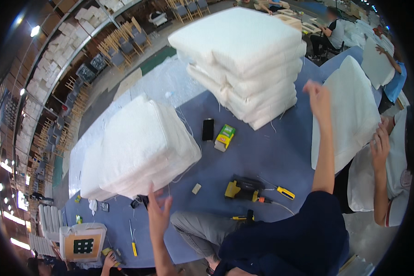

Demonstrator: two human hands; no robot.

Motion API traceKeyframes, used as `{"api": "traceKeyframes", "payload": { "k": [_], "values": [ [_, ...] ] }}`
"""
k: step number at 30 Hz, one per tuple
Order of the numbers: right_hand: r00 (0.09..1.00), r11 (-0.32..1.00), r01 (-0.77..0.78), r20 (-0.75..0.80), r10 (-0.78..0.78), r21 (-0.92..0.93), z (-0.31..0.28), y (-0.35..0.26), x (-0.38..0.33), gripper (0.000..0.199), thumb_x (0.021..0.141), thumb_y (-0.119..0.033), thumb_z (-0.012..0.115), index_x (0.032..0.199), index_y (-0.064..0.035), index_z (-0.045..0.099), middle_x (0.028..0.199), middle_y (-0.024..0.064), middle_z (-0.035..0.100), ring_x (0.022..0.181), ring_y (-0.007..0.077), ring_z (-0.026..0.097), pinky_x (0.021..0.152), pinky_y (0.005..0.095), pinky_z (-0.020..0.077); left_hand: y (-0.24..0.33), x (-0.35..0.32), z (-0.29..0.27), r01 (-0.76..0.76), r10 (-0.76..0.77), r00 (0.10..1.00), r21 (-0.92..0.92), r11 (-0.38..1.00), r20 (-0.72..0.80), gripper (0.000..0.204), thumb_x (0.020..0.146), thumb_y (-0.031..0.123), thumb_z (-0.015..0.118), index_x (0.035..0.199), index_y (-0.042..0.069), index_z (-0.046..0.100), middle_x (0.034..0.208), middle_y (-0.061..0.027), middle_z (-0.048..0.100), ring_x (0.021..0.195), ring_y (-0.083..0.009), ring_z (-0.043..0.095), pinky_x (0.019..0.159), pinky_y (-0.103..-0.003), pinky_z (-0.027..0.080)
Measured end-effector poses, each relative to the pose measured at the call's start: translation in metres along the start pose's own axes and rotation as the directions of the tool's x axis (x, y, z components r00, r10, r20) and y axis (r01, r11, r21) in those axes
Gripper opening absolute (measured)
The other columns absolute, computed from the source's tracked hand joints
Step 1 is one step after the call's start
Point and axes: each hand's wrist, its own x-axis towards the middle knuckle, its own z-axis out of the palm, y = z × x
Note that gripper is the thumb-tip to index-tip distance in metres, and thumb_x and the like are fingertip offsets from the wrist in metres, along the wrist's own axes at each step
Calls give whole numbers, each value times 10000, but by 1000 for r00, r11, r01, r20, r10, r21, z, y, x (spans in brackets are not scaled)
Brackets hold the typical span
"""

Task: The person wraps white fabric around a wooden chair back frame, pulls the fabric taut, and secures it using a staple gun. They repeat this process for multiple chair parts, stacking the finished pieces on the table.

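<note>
My left hand [159, 214] is raised beside the near end of the left stack of white padded cushions [138, 133]. Its fingers are apart and nothing shows in them. Next to its fingertips lies a small black object, partly hidden. My right hand [318, 99] is lifted between the tall stack of white cushions [244, 46] and another white cushion pile [347, 110] on the right. Its fingertips are slightly blurred but look loosely apart, with nothing visible in them. Loose threads hang from the cushions.
On the blue-grey table [207, 177] lie a black phone [208, 129], a green-yellow box [225, 137], a yellow-black power tool [244, 189] with a hose, and screwdrivers [285, 192]. A person [379, 147] stands close on the right. Another person's hand [109, 260] holds a tool at lower left.
</note>
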Motion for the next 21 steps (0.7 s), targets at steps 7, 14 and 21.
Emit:
{"api": "traceKeyframes", "payload": {
  "k": [7, 14, 21],
  "values": [
    [886, 866, 461, 150, -438, -193, 78, -57, -73, 367, 888, -236, 737, 1237, -128, 694, 1338, 118, 632, 1212, 333, 588, 1054, 489, 440, -237, -229, 128, 554, -602, 788, 281, 784, 128, 1172, 814, 504, 812, 1625, 18, 121, 1547, -373, 332, 1420, -512, 386, 1163, -561, 351],
    [589, 472, 776, 216, -778, -418, 139, -156, -25, 512, 806, -220, 776, 1302, -206, 649, 1465, 36, 516, 1360, 264, 487, 1156, 605, 326, -233, -302, 233, 636, -573, 734, 74, 768, -365, 1043, 816, 340, 838, 1552, -73, 227, 1553, -316, 346, 1457, -469, 319, 1204, -497, 296],
    [637, 169, 622, 369, -677, -765, 215, -160, 35, 291, 871, -159, 664, 1150, -133, 741, 1515, 185, 511, 1293, 487, 533, 996, 687, 447, -200, -293, 237, 681, -610, 658, 4, 732, -442, 919, 821, 193, 810, 1538, -43, 286, 1513, -287, 394, 1416, -461, 358, 1171, -518, 321]
  ]
}}
